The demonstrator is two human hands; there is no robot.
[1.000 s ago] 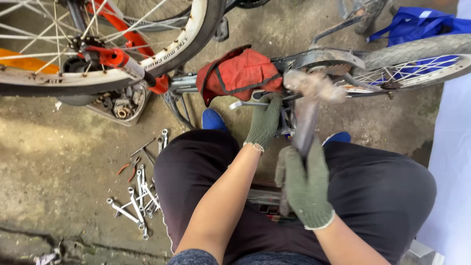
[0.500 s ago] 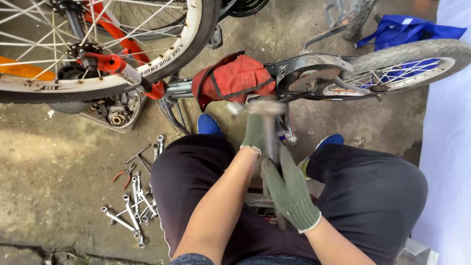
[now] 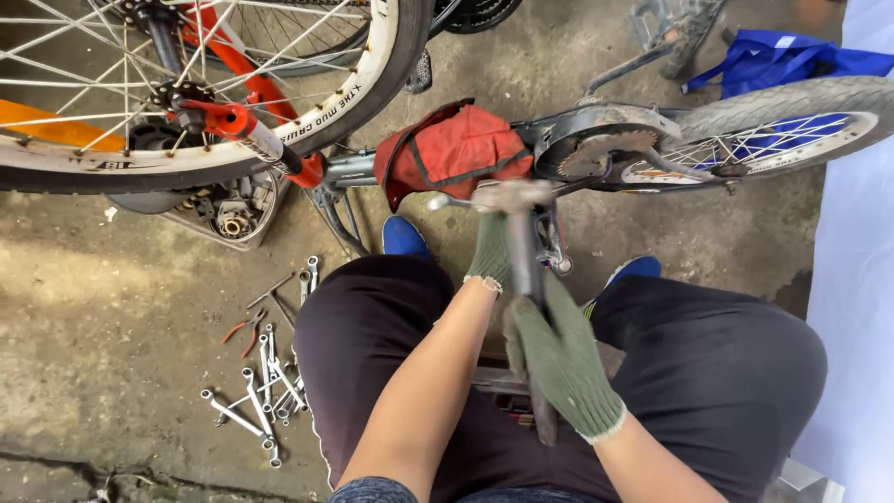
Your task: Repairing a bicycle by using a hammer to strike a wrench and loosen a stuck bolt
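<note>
I sit over a small bicycle lying on its side, its chain guard [image 3: 605, 140] just ahead of my knees. My right hand [image 3: 562, 365], in a green knit glove, grips the handle of a hammer [image 3: 526, 265]. The blurred hammer head is against the bicycle frame beside a red cloth [image 3: 456, 149]. My left hand [image 3: 487, 253], also gloved, is closed around a silver wrench [image 3: 445, 201] set on the frame, right under the hammer head. The hammer handle partly hides that hand.
A large white-rimmed wheel [image 3: 372, 84] with a red frame stands at top left, over a tray of small parts [image 3: 228, 212]. Several wrenches [image 3: 261, 387] and red pliers [image 3: 240, 331] lie on the concrete at left. The small bike's rear wheel [image 3: 792, 116] and a blue bag [image 3: 773, 56] are at right.
The hammer head has swung from the right, near the chain guard, down and left onto the wrench by the red cloth. My left hand has stayed on the wrench.
</note>
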